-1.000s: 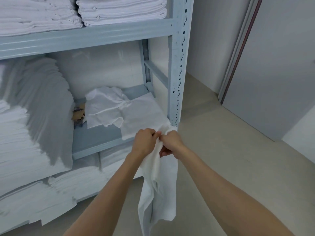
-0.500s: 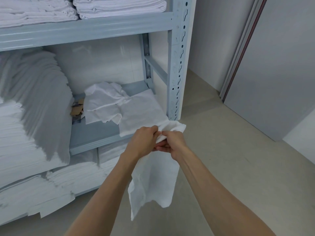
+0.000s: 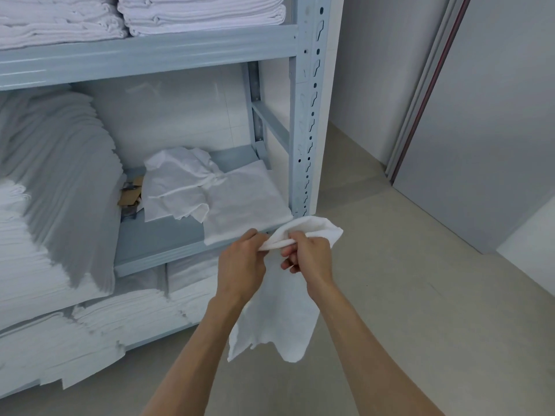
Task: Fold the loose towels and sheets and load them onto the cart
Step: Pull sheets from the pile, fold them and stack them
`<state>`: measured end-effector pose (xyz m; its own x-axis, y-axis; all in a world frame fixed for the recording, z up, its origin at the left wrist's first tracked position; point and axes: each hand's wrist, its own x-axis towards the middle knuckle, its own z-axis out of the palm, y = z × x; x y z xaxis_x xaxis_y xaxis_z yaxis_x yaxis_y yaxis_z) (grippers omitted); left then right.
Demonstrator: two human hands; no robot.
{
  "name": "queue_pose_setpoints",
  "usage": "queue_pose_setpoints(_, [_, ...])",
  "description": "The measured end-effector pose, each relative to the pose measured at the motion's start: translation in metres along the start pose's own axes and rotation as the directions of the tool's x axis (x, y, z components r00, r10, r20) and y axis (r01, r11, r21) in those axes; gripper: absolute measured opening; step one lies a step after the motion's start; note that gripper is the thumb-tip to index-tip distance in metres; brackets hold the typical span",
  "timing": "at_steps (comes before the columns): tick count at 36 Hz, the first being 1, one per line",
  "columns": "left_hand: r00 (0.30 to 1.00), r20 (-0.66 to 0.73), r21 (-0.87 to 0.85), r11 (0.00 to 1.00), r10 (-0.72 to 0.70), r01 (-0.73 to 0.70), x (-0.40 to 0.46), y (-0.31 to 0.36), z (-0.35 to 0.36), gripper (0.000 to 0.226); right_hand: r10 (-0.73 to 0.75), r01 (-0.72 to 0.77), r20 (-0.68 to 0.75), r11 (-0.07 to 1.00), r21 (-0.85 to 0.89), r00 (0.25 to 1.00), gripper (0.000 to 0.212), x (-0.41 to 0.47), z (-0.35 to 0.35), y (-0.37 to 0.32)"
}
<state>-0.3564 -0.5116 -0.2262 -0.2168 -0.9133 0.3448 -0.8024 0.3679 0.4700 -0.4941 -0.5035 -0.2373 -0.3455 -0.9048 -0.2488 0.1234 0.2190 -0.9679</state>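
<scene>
two hands working one loose towel point(image 3: 279, 319) in front of the shelving unit point(image 3: 306, 121). proceeding left to right:

- far left: leaning against the middle shelf, tall folded stacks point(image 3: 51, 205); more folded linen point(image 3: 105, 322) lying on the bottom level and folded piles point(image 3: 198, 13) sitting on the top shelf.
- centre of the middle shelf: lying crumpled and unfolded, one loose cloth point(image 3: 177, 187), overlapping a flatter white sheet point(image 3: 246, 205) just beside it; scraps of brown cardboard point(image 3: 130, 196) showing behind.
- left hand point(image 3: 241, 265): pinching the towel's upper edge, fingers curled round the fabric.
- right hand point(image 3: 309, 253): gripping the same bunched edge close beside the left, thumb and fingers closed on it; remainder of the towel hanging free below both hands, above the floor point(image 3: 420, 295).
- far right: plain grey wall panels point(image 3: 495, 130).

progress, judging from present layout: folding of the held towel barely starting, no crease formed yet; at least two pieces on the middle shelf awaiting folding; loading not begun, no cart appearing anywhere in view.

markings: no brand, label or legible writing showing on linen, shelving or walls.
</scene>
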Motion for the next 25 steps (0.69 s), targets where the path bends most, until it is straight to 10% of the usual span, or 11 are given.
queue_pose_setpoints(5, [0.997,-0.079,-0.07,0.997,0.012,-0.017,0.009,0.001,-0.006,0.027,-0.539,0.502,0.022,0.767,-0.4,0.842,0.013,0.013,-0.031,-0.001])
queue_pose_setpoints(13, [0.992,-0.122,-0.114,0.993,0.02,-0.034,0.009,-0.012,-0.016,0.024,-0.188,0.397,0.354,0.544,-0.739,0.916,0.064,0.05,-0.083,0.006])
queue_pose_setpoints(25, [0.988,-0.154,-0.111,0.994,-0.019,0.002,-0.006,-0.04,-0.036,0.024,-0.329,0.464,0.333,0.709,-0.531,0.884,0.018,0.05,-0.087,0.002])
